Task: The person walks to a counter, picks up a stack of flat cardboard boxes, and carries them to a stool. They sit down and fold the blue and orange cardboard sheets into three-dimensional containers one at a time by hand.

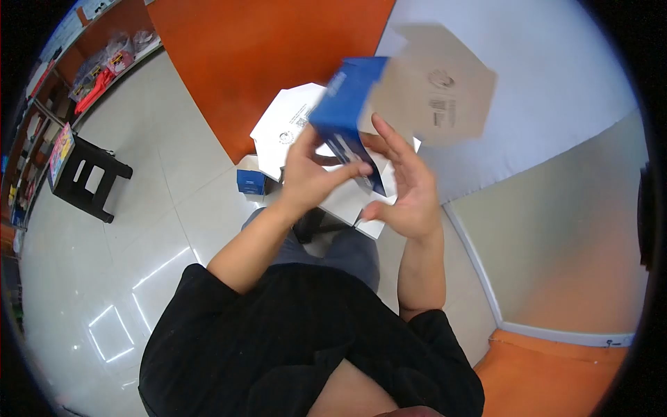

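A blue carton with an unfolded brown cardboard flap is held up in front of me, blurred by motion. My left hand grips the carton's lower blue side, thumb across its front. My right hand is behind and beside the carton, fingers spread and touching its inner side and the flap's base. Below the hands lies a stack of flat white sheets or unfolded boxes with printed marks.
A small blue box stands on the tiled floor by the white stack. A black stool stands at the left near shelves of goods. An orange wall panel is ahead, a pale wall at the right.
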`<state>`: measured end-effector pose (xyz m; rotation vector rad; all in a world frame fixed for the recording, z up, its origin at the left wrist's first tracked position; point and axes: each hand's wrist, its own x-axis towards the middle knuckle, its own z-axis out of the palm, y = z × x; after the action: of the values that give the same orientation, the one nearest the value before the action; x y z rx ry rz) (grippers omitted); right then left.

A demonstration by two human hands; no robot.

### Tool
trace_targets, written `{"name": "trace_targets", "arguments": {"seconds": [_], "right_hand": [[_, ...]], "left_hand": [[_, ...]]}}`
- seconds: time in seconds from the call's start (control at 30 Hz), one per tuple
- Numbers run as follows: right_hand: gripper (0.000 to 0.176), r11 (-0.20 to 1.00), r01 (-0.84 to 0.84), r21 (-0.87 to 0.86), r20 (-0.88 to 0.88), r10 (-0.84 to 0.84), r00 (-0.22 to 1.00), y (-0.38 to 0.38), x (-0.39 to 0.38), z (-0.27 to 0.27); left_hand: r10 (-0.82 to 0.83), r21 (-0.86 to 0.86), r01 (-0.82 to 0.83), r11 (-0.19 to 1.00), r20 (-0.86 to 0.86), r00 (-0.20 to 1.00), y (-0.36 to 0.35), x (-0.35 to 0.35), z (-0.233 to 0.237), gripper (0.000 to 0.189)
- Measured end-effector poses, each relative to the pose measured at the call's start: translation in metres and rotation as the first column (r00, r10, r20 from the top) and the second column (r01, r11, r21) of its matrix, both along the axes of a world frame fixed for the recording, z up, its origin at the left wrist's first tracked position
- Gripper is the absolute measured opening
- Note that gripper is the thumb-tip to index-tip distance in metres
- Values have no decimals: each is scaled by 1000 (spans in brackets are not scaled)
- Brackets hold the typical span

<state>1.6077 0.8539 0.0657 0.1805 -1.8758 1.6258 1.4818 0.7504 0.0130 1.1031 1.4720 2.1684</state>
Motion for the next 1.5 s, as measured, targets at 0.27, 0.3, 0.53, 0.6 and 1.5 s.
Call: {"name": "trace_targets", "arguments": {"seconds": [0.27,0.3,0.53,0.6,1.5], "right_hand": [[20,958,252,-136,377,-185,907,10,3,-25],[21,964,248,-99,344,-201,917,13,0,-25],[35,988,-17,-153,245,54,968,24,-4,-28],[36,997,6,-76,225,11,974,27,-5,-31],[11,927,353,126,140,-369,919,16,3,22]], "left_hand": [[-239,134,219,966,157,958,-4,-30,11,64],[-304,108,299,948,38,952,-3,-27,6,64],[-118,-25,116,993,-79,990,4,-5,-13,76],[-535,298,446,844,417,734,4,-17,-17,73],[220,-189,-309,932,-381,898,8,7,-9,30]]}}
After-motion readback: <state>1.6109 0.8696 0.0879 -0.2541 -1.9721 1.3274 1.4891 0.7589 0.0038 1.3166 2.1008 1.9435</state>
